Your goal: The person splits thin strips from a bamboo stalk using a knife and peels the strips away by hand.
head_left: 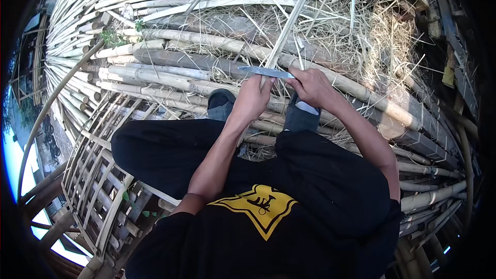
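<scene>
My left hand [254,95] is closed around the lower end of a split bamboo strip [288,26], which slants up and away from me to the right. In my right hand [311,87] is a knife, gripped by its handle, which my fingers hide. The knife blade [266,72] points left and lies across the strip just above my left fingers. Blade and strip appear to touch. Both hands are above my shoes [301,117], between my bent knees.
Bamboo poles [170,75] lie in rows under and around me. Shavings [361,36] cover the ground ahead and to the right. A woven bamboo lattice [98,175] stands at my left, near a large stack of poles [67,46].
</scene>
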`<state>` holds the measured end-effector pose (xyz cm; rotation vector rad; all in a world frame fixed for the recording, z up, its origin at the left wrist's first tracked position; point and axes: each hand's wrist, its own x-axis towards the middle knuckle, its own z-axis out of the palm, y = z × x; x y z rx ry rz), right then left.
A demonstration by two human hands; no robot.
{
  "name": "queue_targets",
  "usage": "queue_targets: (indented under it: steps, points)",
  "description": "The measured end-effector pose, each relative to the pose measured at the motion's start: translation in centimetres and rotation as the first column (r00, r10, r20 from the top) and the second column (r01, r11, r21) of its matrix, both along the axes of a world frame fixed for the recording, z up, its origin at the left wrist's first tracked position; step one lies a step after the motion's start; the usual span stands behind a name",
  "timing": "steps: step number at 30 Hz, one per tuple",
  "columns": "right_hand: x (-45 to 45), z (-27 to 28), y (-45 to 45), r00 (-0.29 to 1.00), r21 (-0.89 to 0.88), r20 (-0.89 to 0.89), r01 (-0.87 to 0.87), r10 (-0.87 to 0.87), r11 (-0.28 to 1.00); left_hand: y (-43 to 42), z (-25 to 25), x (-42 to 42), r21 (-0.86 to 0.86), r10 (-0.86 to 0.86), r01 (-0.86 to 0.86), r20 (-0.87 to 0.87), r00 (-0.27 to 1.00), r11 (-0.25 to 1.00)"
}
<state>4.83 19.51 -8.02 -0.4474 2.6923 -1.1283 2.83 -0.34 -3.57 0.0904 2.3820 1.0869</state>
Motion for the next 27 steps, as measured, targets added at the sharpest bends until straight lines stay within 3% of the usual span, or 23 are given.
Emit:
queue_targets:
  steps: [7, 8, 11, 13, 14, 15, 16, 17, 18, 19, 21, 25, 26, 27]
  points:
    - [-0.8, -0.7, 1.1, 0.996, 0.046, -0.093, 0.016, -0.012, 0.999, 0.3, 0.9, -0.1, -0.065, -0.027, 0.031, 0.060, 0.998, 0.997]
    - [-0.8, -1.1, 1.2, 0.996, 0.054, -0.090, 0.033, -0.028, 0.998, -0.2, -0.3, 0.4, 0.033, -0.014, 0.014, -0.020, 1.000, 0.999]
    - [-0.8, -0.9, 1.4, 0.997, 0.087, -0.072, 0.035, -0.029, 0.996, -0.2, 0.0, 0.5, 0.000, -0.036, 0.036, -0.002, 0.999, 0.999]
    - [-1.4, -1.1, 2.0, 0.974, 0.118, -0.215, 0.095, -0.068, 0.989, -0.4, 1.3, 0.9, 0.001, -0.020, 0.020, 0.044, 0.999, 1.000]
    - [-2.7, -2.0, 3.9, 0.954, 0.177, -0.008, 0.296, -0.299, 0.939, -0.5, 1.8, 0.7, 0.005, -0.005, 0.005, 0.071, 0.997, 1.000]
    - [-4.5, -4.8, 9.7, 0.778, 0.108, 0.065, 0.617, -0.625, 0.779, -1.2, 2.1, 1.8, 0.006, -0.009, 0.008, 0.072, 0.997, 1.000]
    - [-4.5, -3.7, 15.3, 0.702, 0.246, -0.069, 0.701, -0.709, 0.670, -2.5, 2.6, 3.2, 0.057, 0.005, -0.007, 0.030, 1.000, 0.998]
    - [-4.4, -1.2, 19.1, 0.604, 0.226, -0.129, 0.790, -0.787, 0.569, -3.7, 2.7, 3.4, 0.100, 0.026, -0.023, -0.027, 0.999, 0.995]
    - [-4.2, 0.3, 22.6, 0.583, 0.262, -0.262, 0.810, -0.769, 0.525, -4.7, 2.0, 3.3, 0.105, 0.086, -0.097, 0.104, 0.991, 0.990]
    - [-3.7, 3.7, 22.5, 0.518, 0.136, -0.341, 0.853, -0.785, 0.504, -4.6, 2.0, 2.7, 0.182, 0.120, -0.167, 0.241, 0.963, 0.969]
    - [-3.5, 5.9, 23.8, 0.479, -0.001, -0.220, 0.871, -0.850, 0.492, -3.2, 4.0, 1.4, 0.274, 0.161, -0.351, 0.536, 0.829, 0.896]
    - [-2.0, 6.6, 15.6, 0.718, -0.198, -0.025, 0.679, -0.696, 0.707, -1.2, 4.6, 1.6, 0.377, 0.073, -0.336, 0.566, 0.821, 0.863]
    - [-1.6, 6.4, 12.4, 0.762, -0.078, -0.015, 0.644, -0.647, 0.761, -1.0, 4.6, 1.7, 0.386, 0.062, -0.324, 0.556, 0.829, 0.864]
    - [-1.2, 6.6, 9.7, 0.853, -0.059, 0.115, 0.518, -0.510, 0.853, -0.8, 4.6, 1.5, 0.395, 0.052, -0.309, 0.543, 0.838, 0.865]
